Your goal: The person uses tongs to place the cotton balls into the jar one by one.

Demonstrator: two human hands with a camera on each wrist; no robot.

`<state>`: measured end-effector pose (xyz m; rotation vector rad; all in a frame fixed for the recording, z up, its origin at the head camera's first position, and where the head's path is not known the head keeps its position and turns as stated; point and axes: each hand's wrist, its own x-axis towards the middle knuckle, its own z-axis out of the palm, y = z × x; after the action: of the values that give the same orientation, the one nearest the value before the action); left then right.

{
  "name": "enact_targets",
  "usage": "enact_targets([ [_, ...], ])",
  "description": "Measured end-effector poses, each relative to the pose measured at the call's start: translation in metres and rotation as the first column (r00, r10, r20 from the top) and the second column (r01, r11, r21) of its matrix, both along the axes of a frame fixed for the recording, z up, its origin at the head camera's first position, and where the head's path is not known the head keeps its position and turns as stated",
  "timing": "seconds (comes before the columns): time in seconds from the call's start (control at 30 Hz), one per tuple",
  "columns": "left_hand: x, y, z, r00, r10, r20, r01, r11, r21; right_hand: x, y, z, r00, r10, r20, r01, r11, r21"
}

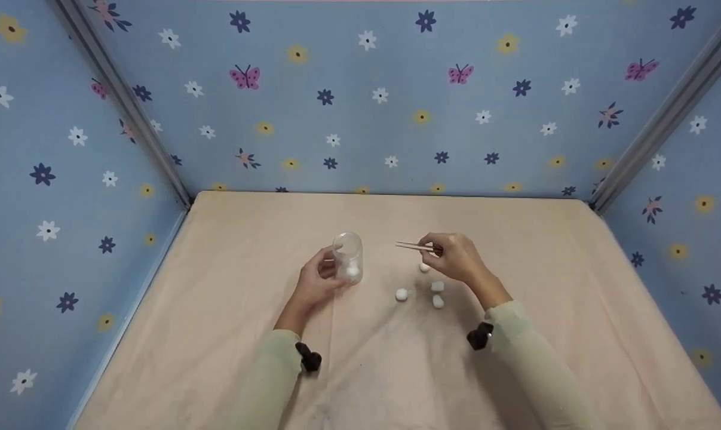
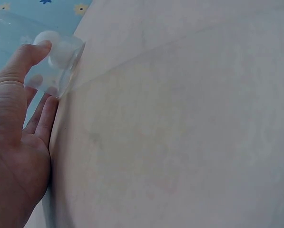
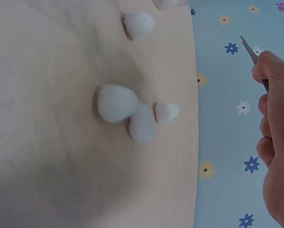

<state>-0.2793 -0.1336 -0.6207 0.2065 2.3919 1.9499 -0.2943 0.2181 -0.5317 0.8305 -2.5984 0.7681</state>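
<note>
1. I see the beige cloth-covered table (image 1: 247, 239), its far edge beyond both hands.
2. The left hand (image 1: 316, 285) half-opens around the jar, gripping it between thumb and fingers.
3. The right hand (image 1: 457, 258), tightly curled, pinches the tweezers above the cloth.
4. Clear cylindrical jar (image 1: 349, 258): mid-table, long axis rising, mouth up, white balls inside.
5. Slim metal tweezers (image 1: 415, 246): tips toward the jar, roughly parallel to the far edge.
6. Four white rounded soft-looking balls (image 1: 401, 294) lie right of the jar.

In the head view the right hand (image 1: 456, 257) hides the tweezers' (image 1: 409, 245) rear and part of one cotton ball (image 1: 425, 268). The jar (image 2: 19, 34) runs off the left-wrist view's left edge; the white balls inside (image 2: 62, 56) cannot be counted. Both sleeves (image 1: 264, 382) are cut off below.
</note>
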Motion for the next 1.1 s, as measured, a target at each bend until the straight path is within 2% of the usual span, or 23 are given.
enact_targets([
  [0.5, 0.001, 0.0, 0.0, 1.0, 0.001, -0.019, -0.001, 1.0, 0.002, 0.002, 0.027, -0.009, 0.999, -0.042, 0.013, 0.042, 0.999, -0.006],
  [1.1, -0.001, 0.0, -0.001, 1.0, 0.001, -0.005, -0.001, 1.0, 0.02, 0.005, 0.049, -0.021, 0.995, -0.087, 0.039, 0.088, 0.996, -0.024],
])
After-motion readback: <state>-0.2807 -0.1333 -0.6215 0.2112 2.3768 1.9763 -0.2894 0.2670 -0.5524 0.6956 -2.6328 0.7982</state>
